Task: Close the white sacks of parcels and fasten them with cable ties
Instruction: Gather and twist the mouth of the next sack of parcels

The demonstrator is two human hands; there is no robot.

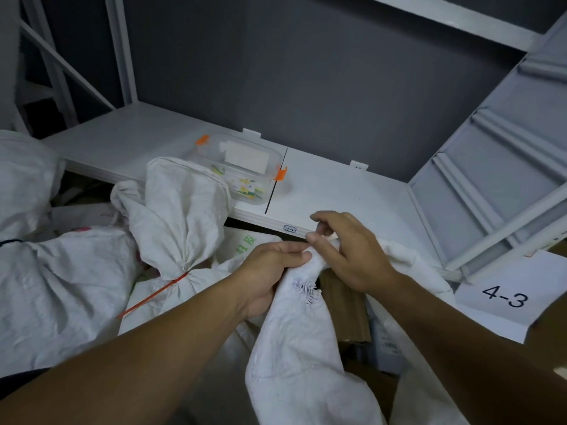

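Fingers of the left hand (pixel 270 273) and right hand (pixel 352 256) pinch the gathered mouth of a frayed white woven sack (pixel 291 348).

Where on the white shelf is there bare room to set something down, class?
Bare: the shelf between the clear box and the grey rack side, and left of the box to the upright post. Crowded: below its front edge, the tied sack, its neighbour and the open sack crowd together.
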